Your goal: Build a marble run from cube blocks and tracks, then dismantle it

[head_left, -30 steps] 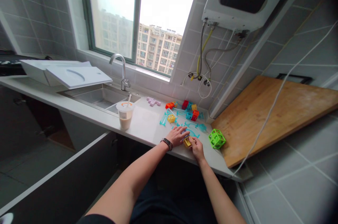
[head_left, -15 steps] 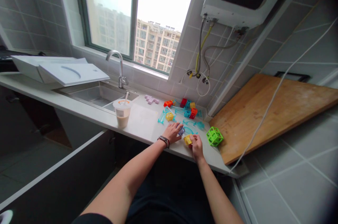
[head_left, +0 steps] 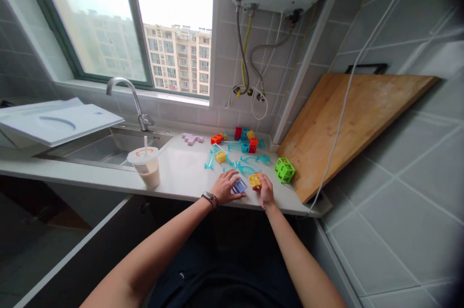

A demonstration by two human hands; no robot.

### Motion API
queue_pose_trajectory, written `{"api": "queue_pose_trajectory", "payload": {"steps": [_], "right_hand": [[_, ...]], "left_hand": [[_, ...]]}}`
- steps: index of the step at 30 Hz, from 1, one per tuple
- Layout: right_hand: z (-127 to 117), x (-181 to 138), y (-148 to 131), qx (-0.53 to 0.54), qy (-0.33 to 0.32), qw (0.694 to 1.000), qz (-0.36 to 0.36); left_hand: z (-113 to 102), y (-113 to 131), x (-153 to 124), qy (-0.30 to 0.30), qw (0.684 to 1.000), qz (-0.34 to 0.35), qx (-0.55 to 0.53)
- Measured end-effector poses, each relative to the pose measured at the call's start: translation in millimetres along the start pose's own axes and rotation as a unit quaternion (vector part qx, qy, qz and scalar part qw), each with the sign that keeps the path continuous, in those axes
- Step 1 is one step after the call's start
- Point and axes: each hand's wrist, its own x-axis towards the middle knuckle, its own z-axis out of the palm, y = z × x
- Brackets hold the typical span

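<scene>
My left hand (head_left: 224,188), with a dark watch at its wrist, has thumb and fingers curved around a bluish-purple hollow block (head_left: 239,185) low over the counter's front part. Close by on the right, my right hand (head_left: 267,193) pinches a yellow hollow block (head_left: 255,181) by its right side. A small gap lies between the two blocks. Just beyond the hands are turquoise plastic pieces (head_left: 246,169) and another yellow block (head_left: 220,156). Right of my right hand a green open-frame cube (head_left: 284,170) sits on the counter.
Orange, red and blue blocks (head_left: 253,145) stand toward the wall, beside lilac pieces (head_left: 192,139). A lidded drink cup (head_left: 147,168) with a straw stands near the front edge by the sink (head_left: 108,148). A wooden board (head_left: 348,124) leans at right, crossed by a white cable (head_left: 340,124).
The view has shifted right and tilted. My left hand has turned so the purple block shows more, and the blocks sit slightly apart. My right hand still holds the yellow block.
</scene>
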Motion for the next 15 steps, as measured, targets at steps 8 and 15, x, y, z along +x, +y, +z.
{"api": "queue_pose_trajectory", "payload": {"steps": [8, 15], "right_hand": [[3, -2, -5, 0.016, -0.007, 1.0, 0.008], [5, -2, -7, 0.04, -0.015, 0.999, 0.004]], "left_hand": [[0, -9, 6, -0.017, 1.0, -0.006, -0.007], [-26, -25, 23, -0.07, 0.997, 0.024, 0.002]]}}
